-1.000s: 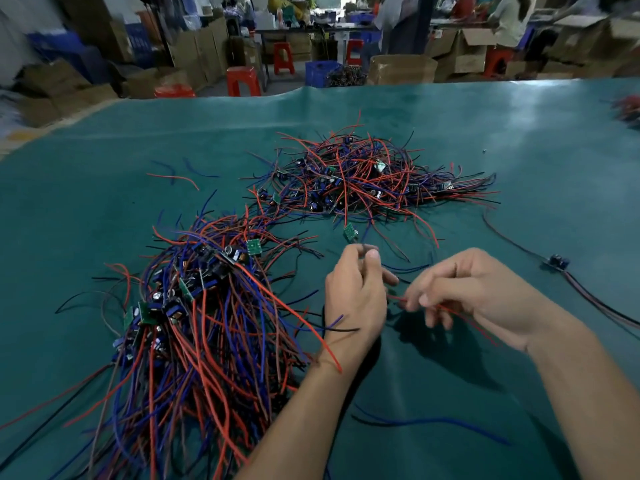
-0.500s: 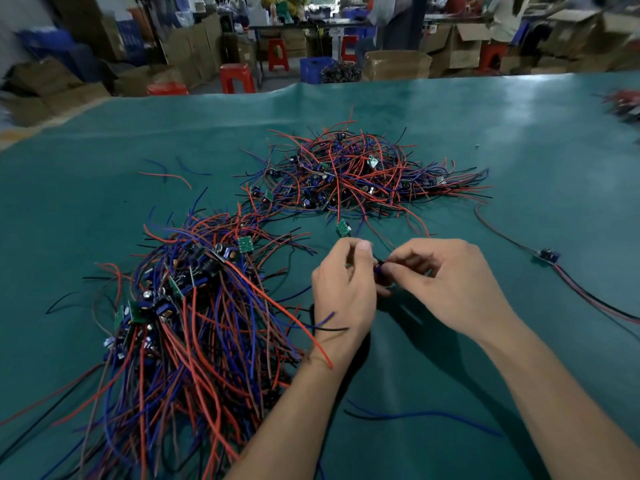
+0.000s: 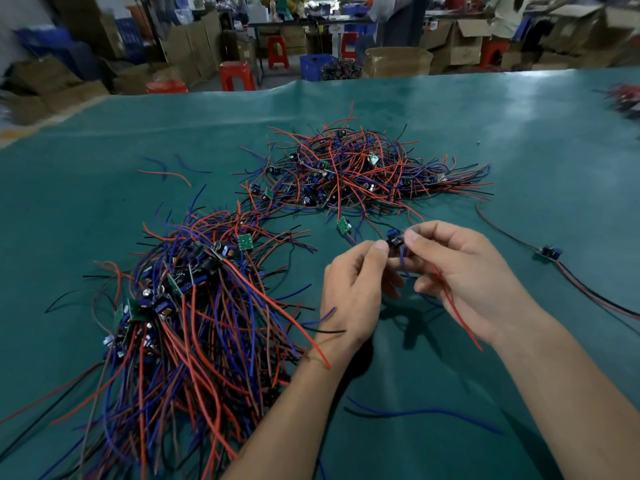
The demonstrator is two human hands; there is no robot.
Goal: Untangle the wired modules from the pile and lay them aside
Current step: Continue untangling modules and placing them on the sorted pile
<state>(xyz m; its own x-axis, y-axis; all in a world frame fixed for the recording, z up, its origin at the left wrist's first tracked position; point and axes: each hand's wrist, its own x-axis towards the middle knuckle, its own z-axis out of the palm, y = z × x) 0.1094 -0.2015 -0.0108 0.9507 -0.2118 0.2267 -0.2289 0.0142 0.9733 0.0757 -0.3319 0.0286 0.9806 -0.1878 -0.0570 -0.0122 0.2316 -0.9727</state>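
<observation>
Pinching one module [image 3: 394, 240] between left hand [image 3: 353, 289] and right hand [image 3: 464, 271], both grips closed on it, red wire [image 3: 460, 320] hanging down.

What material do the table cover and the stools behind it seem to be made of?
Table cover: probably vinyl or oilcloth; smooth teal sheet with soft glare and a wavy far edge. Stools: likely moulded plastic; uniform glossy red, though blurred.
</observation>
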